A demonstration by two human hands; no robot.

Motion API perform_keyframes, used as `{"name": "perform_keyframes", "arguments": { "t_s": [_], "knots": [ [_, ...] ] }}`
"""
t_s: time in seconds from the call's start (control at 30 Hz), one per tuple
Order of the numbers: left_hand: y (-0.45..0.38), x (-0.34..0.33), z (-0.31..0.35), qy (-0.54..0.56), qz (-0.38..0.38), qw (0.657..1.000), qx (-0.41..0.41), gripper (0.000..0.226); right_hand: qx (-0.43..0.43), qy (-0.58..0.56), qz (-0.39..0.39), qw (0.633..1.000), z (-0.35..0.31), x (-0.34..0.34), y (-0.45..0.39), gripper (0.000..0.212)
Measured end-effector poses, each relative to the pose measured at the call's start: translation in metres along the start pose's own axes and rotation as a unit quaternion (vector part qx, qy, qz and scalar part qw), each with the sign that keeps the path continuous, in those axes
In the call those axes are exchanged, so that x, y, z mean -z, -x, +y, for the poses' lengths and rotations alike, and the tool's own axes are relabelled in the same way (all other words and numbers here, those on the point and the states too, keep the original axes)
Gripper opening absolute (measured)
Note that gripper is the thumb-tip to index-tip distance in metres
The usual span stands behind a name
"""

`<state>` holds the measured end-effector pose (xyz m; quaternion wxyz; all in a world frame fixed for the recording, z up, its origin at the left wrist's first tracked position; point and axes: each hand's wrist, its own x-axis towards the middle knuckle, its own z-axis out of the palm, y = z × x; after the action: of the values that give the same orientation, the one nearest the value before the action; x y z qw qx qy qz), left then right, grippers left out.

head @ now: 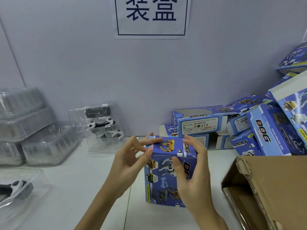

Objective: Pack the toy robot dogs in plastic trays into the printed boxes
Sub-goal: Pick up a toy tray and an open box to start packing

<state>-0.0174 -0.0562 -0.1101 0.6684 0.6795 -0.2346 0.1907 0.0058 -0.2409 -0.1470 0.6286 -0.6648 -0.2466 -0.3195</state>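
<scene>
Head view: both hands, left hand and right hand, pinch the upright printed box on the table (fingers curled over its top flap), which could buckle if pressed unevenly.

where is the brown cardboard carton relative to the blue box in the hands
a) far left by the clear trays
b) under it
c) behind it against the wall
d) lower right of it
d: the brown cardboard carton lies open at the lower right, beside the blue box held by both hands.
</scene>
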Motion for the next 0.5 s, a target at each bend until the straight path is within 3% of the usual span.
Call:
{"name": "perform_keyframes", "arguments": {
  "t_s": [0.13, 0.5],
  "knots": [
    [0.0, 0.005, 0.0, -0.007, -0.024, 1.0, 0.012, 0.012, 0.048, 0.02, -0.001, 0.999, -0.001, -0.001, -0.002, 0.044],
    [-0.003, 0.011, -0.008, -0.048, -0.039, 0.998, -0.013, 0.024, 0.043, 0.036, -0.012, 0.998, -0.002, 0.003, -0.005, 0.014]
  ]
}}
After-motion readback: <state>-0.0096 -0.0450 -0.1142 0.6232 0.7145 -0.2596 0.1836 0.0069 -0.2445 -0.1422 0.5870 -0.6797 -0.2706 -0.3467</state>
